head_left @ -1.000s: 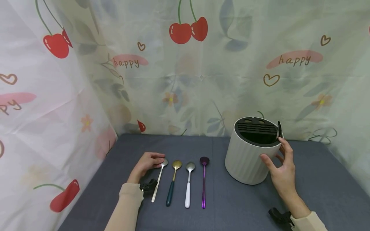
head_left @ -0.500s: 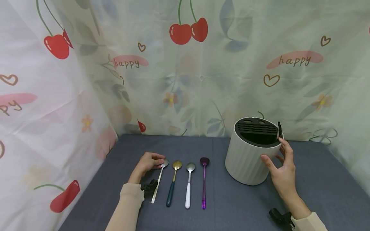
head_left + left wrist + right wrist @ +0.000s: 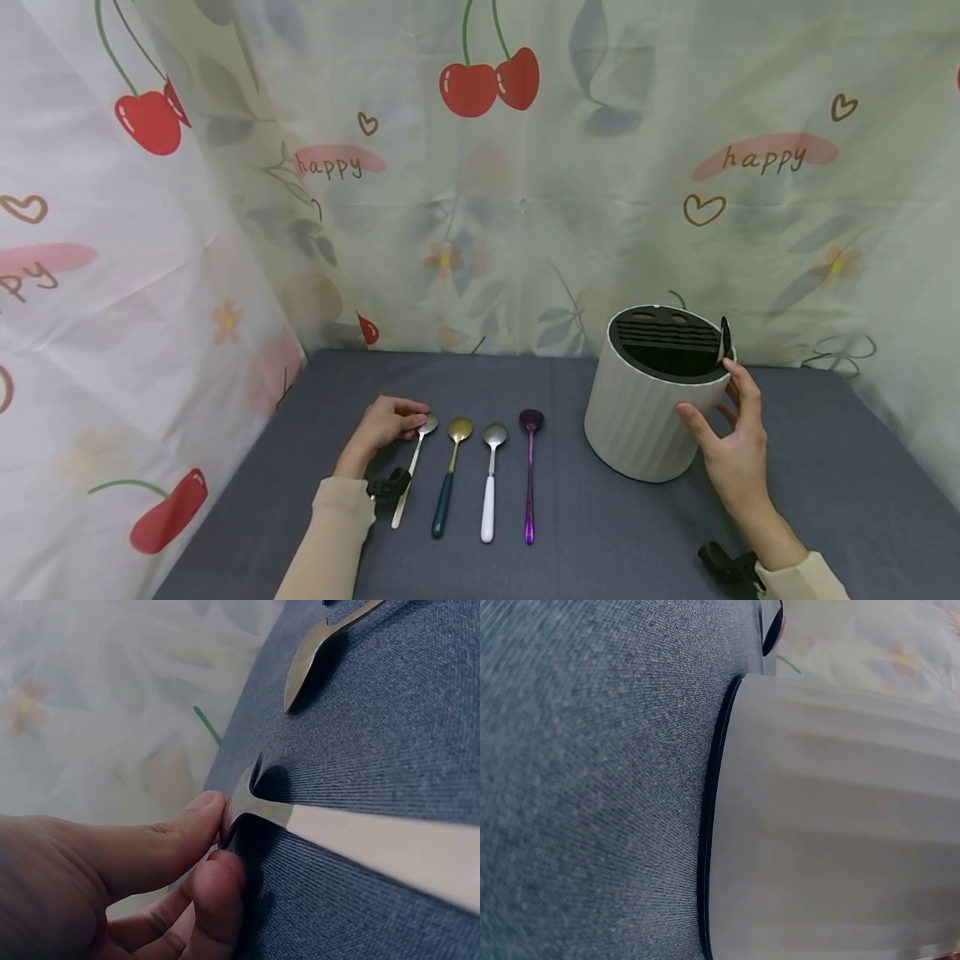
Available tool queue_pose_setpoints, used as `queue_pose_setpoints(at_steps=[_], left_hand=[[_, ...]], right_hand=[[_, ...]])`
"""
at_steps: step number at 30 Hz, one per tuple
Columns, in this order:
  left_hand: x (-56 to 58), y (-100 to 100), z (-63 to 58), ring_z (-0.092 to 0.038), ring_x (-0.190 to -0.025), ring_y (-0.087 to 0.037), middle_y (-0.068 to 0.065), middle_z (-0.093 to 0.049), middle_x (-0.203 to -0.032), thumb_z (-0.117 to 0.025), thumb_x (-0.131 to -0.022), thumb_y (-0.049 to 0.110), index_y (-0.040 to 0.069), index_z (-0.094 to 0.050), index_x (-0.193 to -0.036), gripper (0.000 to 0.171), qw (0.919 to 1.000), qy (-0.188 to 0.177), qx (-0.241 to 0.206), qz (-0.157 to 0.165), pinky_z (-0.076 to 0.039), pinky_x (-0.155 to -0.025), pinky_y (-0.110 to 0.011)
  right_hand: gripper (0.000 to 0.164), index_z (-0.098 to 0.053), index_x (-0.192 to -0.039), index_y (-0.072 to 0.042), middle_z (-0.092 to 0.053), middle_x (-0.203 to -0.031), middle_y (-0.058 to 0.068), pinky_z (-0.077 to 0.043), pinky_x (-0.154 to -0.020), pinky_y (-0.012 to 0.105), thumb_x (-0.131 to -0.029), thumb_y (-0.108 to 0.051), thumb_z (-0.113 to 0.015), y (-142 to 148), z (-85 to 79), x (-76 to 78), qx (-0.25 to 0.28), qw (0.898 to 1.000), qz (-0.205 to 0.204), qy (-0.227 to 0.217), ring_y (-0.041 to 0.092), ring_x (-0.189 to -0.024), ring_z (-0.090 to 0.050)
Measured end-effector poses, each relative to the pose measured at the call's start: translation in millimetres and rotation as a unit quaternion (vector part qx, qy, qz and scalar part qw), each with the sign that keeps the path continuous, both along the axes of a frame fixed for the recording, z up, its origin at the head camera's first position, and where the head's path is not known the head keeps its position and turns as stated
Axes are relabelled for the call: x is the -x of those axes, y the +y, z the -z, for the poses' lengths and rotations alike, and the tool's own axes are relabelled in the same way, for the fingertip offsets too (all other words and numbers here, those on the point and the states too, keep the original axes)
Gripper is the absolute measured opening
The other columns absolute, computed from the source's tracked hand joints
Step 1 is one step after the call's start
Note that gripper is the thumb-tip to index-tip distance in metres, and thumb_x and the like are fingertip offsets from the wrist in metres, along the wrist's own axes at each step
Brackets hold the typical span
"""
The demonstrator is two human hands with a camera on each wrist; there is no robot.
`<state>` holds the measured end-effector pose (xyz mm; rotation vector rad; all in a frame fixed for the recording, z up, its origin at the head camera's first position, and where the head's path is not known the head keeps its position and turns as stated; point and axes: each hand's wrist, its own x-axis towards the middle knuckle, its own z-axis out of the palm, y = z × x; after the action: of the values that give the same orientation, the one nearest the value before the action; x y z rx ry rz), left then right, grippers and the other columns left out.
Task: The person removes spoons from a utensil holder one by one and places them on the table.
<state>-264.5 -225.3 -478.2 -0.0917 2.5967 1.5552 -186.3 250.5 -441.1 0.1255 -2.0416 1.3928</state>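
Note:
My left hand (image 3: 384,421) pinches the bowl of a silver spoon (image 3: 375,844) with a cream handle, thumb and finger on the bowl's edge in the left wrist view. To its right lie a gold spoon (image 3: 443,498) with a dark green handle, a silver spoon (image 3: 488,504) with a white handle, and a purple spoon (image 3: 529,483). A white ribbed utensil holder (image 3: 645,425) with a black slotted top stands at the right. My right hand (image 3: 733,450) holds its right side, thumb on the wall and a finger up at the rim. In the right wrist view, only the holder's wall shows.
A dark grey cloth (image 3: 585,533) covers the table. Behind and at the left hangs a curtain (image 3: 517,250) printed with cherries and flowers. A small black flap (image 3: 724,336) stands up at the holder's right rim.

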Motion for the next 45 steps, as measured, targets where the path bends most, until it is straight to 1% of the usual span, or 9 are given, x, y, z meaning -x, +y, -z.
queue_pose_setpoints(at_steps=[9, 13, 20, 26, 28, 32, 36, 40, 45], left_hand=[[0.1, -1.5, -0.8, -0.061, -0.071, -0.013, -0.009, -0.074, -0.099, -0.068, -0.102, 0.009, -0.001, -0.076, -0.121, 0.023, 0.9999, 0.008, -0.014, -0.001, -0.054, -0.061, -0.023], [0.9, -2.8, -5.2, -0.061, -0.073, -0.014, -0.016, -0.069, -0.105, -0.061, -0.107, 0.014, -0.003, -0.071, -0.128, 0.028, 0.9979, 0.029, -0.058, -0.004, -0.054, -0.063, -0.023], [1.9, 4.4, -19.0, -0.065, -0.095, -0.026, -0.022, -0.062, -0.115, -0.054, -0.111, 0.022, -0.001, -0.062, -0.141, 0.039, 0.9803, 0.052, -0.191, 0.001, -0.059, -0.079, -0.030], [-1.1, 17.4, -30.7, -0.066, -0.101, -0.026, -0.018, -0.062, -0.118, -0.053, -0.112, 0.024, 0.005, -0.063, -0.140, 0.035, 0.9652, 0.061, -0.254, 0.000, -0.060, -0.087, -0.035], [-2.7, 21.3, -34.5, -0.065, -0.102, -0.027, -0.019, -0.062, -0.119, -0.053, -0.112, 0.024, 0.006, -0.063, -0.140, 0.035, 0.9631, 0.067, -0.261, 0.002, -0.060, -0.089, -0.037], [-6.0, 30.0, -40.9, -0.063, -0.111, -0.037, -0.018, -0.062, -0.120, -0.052, -0.112, 0.024, 0.005, -0.061, -0.143, 0.037, 0.9621, 0.085, -0.259, 0.015, -0.058, -0.096, -0.044], [-6.1, 37.8, -44.9, -0.063, -0.116, -0.037, -0.010, -0.064, -0.118, -0.052, -0.112, 0.025, 0.005, -0.059, -0.144, 0.039, 0.9618, 0.095, -0.255, 0.028, -0.057, -0.098, -0.045], [-4.2, 45.3, -52.0, -0.063, -0.120, -0.035, -0.011, -0.064, -0.124, -0.051, -0.112, 0.028, 0.007, -0.059, -0.145, 0.040, 0.9604, 0.104, -0.254, 0.047, -0.057, -0.100, -0.042], [-2.2, 59.9, -68.2, -0.062, -0.122, -0.035, -0.014, -0.063, -0.128, -0.052, -0.112, 0.031, 0.011, -0.062, -0.143, 0.038, 0.9574, 0.114, -0.256, 0.071, -0.054, -0.104, -0.045]], right_hand=[[0.086, -0.036, -0.162, -0.022, -0.037, -0.162, -0.005, -0.034, -0.113, 0.024, -0.091, 0.002, -0.078, -0.6, -0.5, -1.2, 0.000, 1.000, 0.003, -0.005, 0.009, -0.141, -0.040], [0.086, -0.035, -0.162, -0.022, -0.037, -0.162, -0.005, -0.035, -0.113, 0.024, -0.091, 0.002, -0.078, 0.2, -0.2, -1.3, -0.001, 1.000, 0.003, -0.005, 0.008, -0.140, -0.040], [0.087, -0.035, -0.162, -0.022, -0.038, -0.162, -0.005, -0.035, -0.114, 0.025, -0.090, 0.002, -0.078, 1.2, -0.5, -2.3, -0.002, 1.000, 0.003, -0.006, 0.009, -0.141, -0.040], [0.087, -0.037, -0.162, -0.023, -0.039, -0.160, -0.007, -0.036, -0.112, 0.023, -0.090, 0.003, -0.078, 1.1, -0.8, -2.1, -0.002, 1.000, 0.003, -0.003, 0.008, -0.140, -0.041], [0.086, -0.036, -0.162, -0.022, -0.040, -0.160, -0.006, -0.035, -0.111, 0.022, -0.090, 0.002, -0.078, 0.4, 0.3, -1.3, -0.002, 1.000, 0.002, -0.002, 0.007, -0.140, -0.041], [0.084, -0.037, -0.162, -0.024, -0.040, -0.160, -0.006, -0.036, -0.109, 0.020, -0.092, 0.000, -0.078, -0.2, 1.9, -0.1, -0.002, 1.000, -0.003, 0.003, 0.007, -0.140, -0.041], [0.085, -0.037, -0.161, -0.025, -0.040, -0.160, -0.007, -0.037, -0.108, 0.021, -0.092, 0.000, -0.078, 0.6, 1.9, 0.1, -0.004, 1.000, -0.002, 0.004, 0.008, -0.140, -0.041], [0.086, -0.036, -0.162, -0.024, -0.040, -0.161, -0.006, -0.037, -0.109, 0.022, -0.091, 0.002, -0.078, 0.9, 1.9, 0.5, -0.004, 1.000, 0.001, 0.001, 0.008, -0.140, -0.041], [0.087, -0.036, -0.162, -0.024, -0.039, -0.161, -0.005, -0.036, -0.110, 0.023, -0.090, 0.001, -0.078, 1.2, 1.4, 1.0, -0.006, 1.000, 0.004, -0.002, 0.009, -0.140, -0.041]])
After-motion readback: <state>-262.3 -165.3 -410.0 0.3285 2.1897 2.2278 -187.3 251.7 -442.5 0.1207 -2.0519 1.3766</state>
